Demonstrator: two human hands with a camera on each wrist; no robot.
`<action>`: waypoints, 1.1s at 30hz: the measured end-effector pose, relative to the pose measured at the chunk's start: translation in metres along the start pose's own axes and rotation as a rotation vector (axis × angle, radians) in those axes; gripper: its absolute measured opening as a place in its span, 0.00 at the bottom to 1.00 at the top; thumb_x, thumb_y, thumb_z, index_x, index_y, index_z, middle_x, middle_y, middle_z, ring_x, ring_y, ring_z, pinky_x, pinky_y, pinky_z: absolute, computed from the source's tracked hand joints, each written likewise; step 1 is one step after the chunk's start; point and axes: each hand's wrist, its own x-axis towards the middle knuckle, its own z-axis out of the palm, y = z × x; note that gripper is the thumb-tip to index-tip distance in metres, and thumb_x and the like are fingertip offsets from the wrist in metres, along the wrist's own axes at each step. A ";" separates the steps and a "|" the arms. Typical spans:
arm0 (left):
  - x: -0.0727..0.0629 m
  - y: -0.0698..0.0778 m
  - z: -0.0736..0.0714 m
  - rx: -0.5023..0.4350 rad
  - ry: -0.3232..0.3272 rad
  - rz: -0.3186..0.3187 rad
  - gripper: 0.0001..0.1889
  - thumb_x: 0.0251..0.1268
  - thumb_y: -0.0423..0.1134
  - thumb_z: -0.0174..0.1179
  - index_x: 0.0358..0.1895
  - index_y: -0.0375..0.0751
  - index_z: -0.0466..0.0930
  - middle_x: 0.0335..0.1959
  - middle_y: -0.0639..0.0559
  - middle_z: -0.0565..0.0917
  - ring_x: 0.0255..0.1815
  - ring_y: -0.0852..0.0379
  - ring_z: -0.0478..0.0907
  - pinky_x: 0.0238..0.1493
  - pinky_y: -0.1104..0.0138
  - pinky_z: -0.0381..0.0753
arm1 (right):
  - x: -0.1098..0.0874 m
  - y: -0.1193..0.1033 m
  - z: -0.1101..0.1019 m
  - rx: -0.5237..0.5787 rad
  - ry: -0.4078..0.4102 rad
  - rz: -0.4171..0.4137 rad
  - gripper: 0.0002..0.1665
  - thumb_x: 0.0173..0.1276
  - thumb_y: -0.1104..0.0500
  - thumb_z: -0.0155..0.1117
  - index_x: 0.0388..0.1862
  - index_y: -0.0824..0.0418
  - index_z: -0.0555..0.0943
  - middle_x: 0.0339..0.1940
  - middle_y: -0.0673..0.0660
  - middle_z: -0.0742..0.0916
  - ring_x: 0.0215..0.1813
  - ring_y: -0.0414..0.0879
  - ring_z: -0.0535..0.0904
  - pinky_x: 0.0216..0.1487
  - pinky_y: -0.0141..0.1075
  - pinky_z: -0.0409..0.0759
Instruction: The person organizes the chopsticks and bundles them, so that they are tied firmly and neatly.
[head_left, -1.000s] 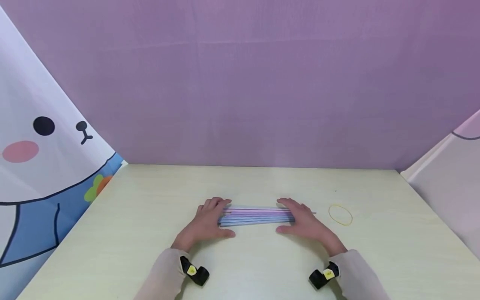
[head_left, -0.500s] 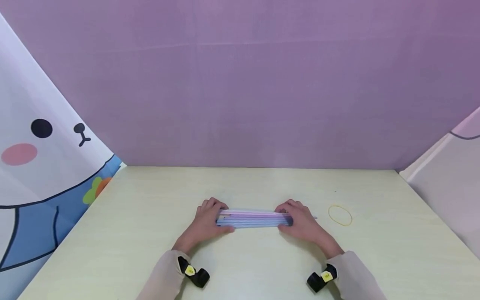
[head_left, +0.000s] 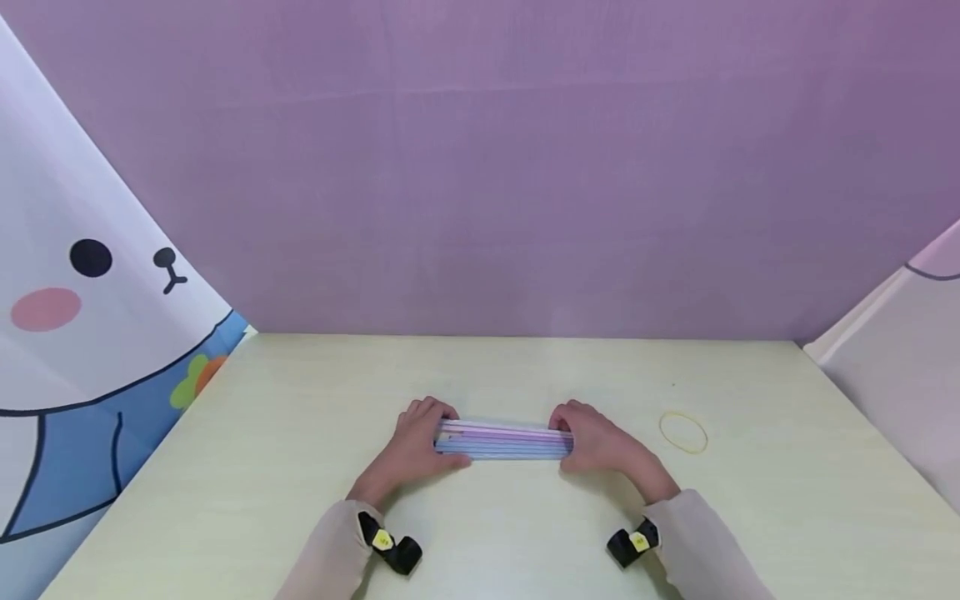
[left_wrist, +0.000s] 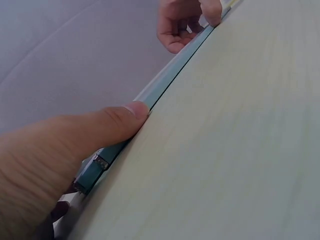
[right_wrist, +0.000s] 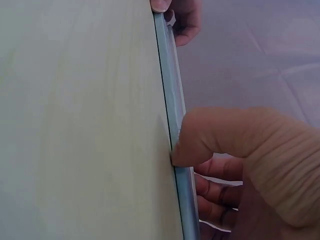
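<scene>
Pastel blue and lilac sticks [head_left: 510, 445] lie side by side on the table [head_left: 510, 542] between the left hand [head_left: 412, 443] and right hand [head_left: 602, 440], each gripping them near one end — probably light, stiff and slick, best squeezed across both long edges.

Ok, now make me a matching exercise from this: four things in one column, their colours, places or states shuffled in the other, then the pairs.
Things
1. sticks
2. left hand
3. thin loop
4. backdrop

Descriptions
A. plain purple, rising behind the table
B. yellow, lying to the right of the right hand
C. blue, purple and pale, lying side by side, held at two places
D. thumb on the near side of the bundle, toward its left end

Pairs
1-C, 2-D, 3-B, 4-A
</scene>
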 end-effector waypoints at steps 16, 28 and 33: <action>-0.002 0.002 0.000 -0.041 0.005 0.027 0.19 0.48 0.47 0.71 0.44 0.46 0.81 0.40 0.59 0.75 0.44 0.59 0.67 0.49 0.61 0.68 | 0.000 0.000 0.006 -0.081 0.050 0.029 0.16 0.44 0.69 0.64 0.34 0.57 0.76 0.32 0.48 0.76 0.34 0.41 0.69 0.40 0.36 0.70; 0.001 0.003 0.000 -0.059 -0.003 0.004 0.17 0.46 0.45 0.72 0.40 0.48 0.79 0.37 0.61 0.76 0.42 0.61 0.68 0.48 0.62 0.69 | 0.001 -0.002 0.005 -0.053 0.051 0.046 0.16 0.43 0.71 0.64 0.32 0.56 0.76 0.28 0.47 0.80 0.31 0.41 0.71 0.36 0.36 0.71; 0.000 0.002 0.000 -0.053 -0.004 0.028 0.16 0.46 0.45 0.72 0.38 0.48 0.79 0.35 0.61 0.76 0.40 0.61 0.70 0.46 0.64 0.71 | 0.000 0.002 0.004 -0.079 0.054 -0.009 0.15 0.43 0.70 0.64 0.31 0.56 0.79 0.28 0.46 0.81 0.30 0.40 0.71 0.36 0.35 0.71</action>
